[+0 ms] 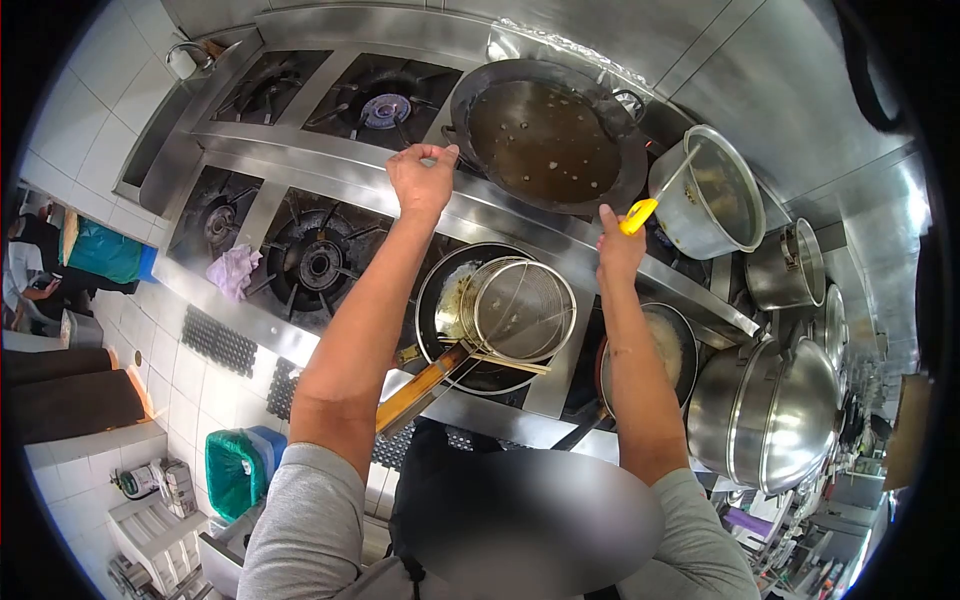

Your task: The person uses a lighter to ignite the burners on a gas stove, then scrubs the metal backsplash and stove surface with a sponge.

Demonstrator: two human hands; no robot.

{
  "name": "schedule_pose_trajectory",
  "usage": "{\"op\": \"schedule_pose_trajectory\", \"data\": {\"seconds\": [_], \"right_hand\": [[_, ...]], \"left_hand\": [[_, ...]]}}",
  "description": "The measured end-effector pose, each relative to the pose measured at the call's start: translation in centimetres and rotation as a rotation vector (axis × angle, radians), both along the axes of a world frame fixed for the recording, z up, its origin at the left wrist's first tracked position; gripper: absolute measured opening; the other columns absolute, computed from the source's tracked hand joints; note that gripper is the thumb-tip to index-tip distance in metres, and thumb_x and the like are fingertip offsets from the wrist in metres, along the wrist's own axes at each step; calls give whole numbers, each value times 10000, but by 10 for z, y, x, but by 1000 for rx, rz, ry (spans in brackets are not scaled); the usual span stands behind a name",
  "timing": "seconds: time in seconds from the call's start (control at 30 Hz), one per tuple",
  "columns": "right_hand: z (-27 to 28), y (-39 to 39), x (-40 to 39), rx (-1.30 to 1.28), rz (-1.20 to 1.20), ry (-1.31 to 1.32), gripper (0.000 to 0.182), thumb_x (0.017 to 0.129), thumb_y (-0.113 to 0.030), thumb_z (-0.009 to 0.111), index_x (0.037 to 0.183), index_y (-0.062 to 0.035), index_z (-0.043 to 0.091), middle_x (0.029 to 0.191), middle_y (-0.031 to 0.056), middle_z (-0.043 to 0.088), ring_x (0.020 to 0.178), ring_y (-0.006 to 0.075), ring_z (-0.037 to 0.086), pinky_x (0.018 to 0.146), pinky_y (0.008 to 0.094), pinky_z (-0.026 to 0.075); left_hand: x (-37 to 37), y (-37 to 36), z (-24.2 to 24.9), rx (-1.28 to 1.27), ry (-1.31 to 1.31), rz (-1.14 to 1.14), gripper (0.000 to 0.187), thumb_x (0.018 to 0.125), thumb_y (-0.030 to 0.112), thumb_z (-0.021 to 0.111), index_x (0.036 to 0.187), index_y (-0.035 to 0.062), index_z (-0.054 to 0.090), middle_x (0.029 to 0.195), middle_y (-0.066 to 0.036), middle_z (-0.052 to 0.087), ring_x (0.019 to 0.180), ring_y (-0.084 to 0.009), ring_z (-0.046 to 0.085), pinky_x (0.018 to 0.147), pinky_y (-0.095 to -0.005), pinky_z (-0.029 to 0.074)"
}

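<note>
My left hand (420, 180) is closed, fingers curled together, beside the left rim of a large dark wok (545, 135) of brown oil with small bits floating in it. What it pinches, if anything, is hidden. My right hand (619, 248) is closed around a yellow-handled tool (639, 216) with a thin metal stem, at the wok's lower right. The stem slants up over the near side of a tall metal pot (690, 215). Between my forearms, a round wire strainer (520, 310) with a wooden handle rests across a black frying pan (427, 310).
Another pan (660, 345) with pale contents sits under my right forearm. Large steel bowls (765, 415) and a steel pot (785, 268) stand at the right. Gas burners (320, 258) and a crumpled cloth (234, 270) are at the left. A green-lined bin (232, 475) stands on the floor.
</note>
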State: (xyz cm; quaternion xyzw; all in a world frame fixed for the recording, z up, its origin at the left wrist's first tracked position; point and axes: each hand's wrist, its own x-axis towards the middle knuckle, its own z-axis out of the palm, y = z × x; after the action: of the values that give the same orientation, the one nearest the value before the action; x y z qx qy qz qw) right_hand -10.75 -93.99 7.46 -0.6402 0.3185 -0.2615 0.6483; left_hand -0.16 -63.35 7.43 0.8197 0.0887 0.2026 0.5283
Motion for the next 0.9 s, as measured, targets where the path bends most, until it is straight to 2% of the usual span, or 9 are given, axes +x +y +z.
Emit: {"op": "schedule_pose_trajectory", "data": {"seconds": [0.03, 0.17, 0.23, 0.53, 0.6, 0.63, 0.7, 0.8, 0.9], "right_hand": [[-4, 0, 0, 23, 34, -12, 419, 862, -197, 912, 998, -90, 530, 785, 2, 553, 574, 106, 513, 507, 252, 441], [-11, -1, -9, 2, 70, -1, 424, 866, -213, 913, 1032, -75, 548, 771, -5, 548, 556, 97, 508, 495, 248, 441], [-7, -1, -7, -22, 79, 4, 425, 868, -218, 912, 1046, -68, 557, 766, -7, 547, 548, 92, 504, 489, 247, 441], [56, 10, -55, -120, 149, 6, 380, 922, -278, 863, 1065, -74, 575, 781, -26, 552, 597, 79, 523, 527, 244, 430], [90, 26, -93, -167, 222, -21, 292, 984, -225, 794, 1117, -61, 592, 821, -12, 559, 647, 89, 539, 604, 246, 448], [100, 28, -113, -186, 267, -5, 280, 993, -208, 781, 1142, -60, 596, 831, -7, 565, 661, 93, 544, 620, 250, 448], [104, 23, -146, -196, 363, 45, 255, 1001, -200, 768, 1146, -68, 605, 866, -9, 595, 678, 84, 550, 615, 244, 438], [104, 12, -180, -313, 477, 163, 244, 1003, -182, 761, 1188, -48, 677, 845, -14, 632, 655, 58, 535, 607, 225, 423], [110, 9, -197, -450, 576, 270, 291, 1018, -194, 737, 1254, -29, 694, 860, -12, 651, 664, 59, 542, 608, 223, 421]], "left_hand": [[0, 1, 0, -71, 116, -52, 286, 860, 376, 864, 904, 104, 791, 1212, -266, 661, 1315, -396, 488, 1135, -460, 403], [4, -2, -8, -103, 104, -85, 280, 865, 363, 863, 908, 96, 792, 1210, -265, 665, 1315, -397, 492, 1134, -461, 404], [6, -6, -12, -36, -94, 6, 306, 846, 293, 870, 882, -3, 799, 831, -159, 739, 743, -224, 633, 733, -383, 514], [-31, -3, 24, -118, -42, -12, 247, 914, 238, 829, 890, 28, 701, 838, -56, 708, 716, -139, 585, 697, -344, 499], [-106, -16, 56, -333, -207, -127, 201, 966, 150, 765, 869, 69, 609, 905, -24, 687, 782, -112, 597, 728, -321, 504], [-166, -20, 98, -920, -100, -481, 206, 984, 60, 716, 834, 86, 577, 945, -12, 659, 887, -111, 616, 794, -313, 507], [-251, -13, 97, -516, -178, -885, 121, 984, 86, 734, 912, 69, 639, 987, -84, 708, 964, -191, 667, 884, -363, 524], [-355, -8, 29, -587, 465, -1430, 212, 1028, 206, 715, 977, 0, 719, 937, -98, 720, 910, -201, 684, 852, -359, 526], [-437, 12, -99, -741, 968, -1129, 378, 1069, 348, 642, 1004, -9, 747, 946, -67, 763, 899, -149, 698, 875, -328, 561]]}}
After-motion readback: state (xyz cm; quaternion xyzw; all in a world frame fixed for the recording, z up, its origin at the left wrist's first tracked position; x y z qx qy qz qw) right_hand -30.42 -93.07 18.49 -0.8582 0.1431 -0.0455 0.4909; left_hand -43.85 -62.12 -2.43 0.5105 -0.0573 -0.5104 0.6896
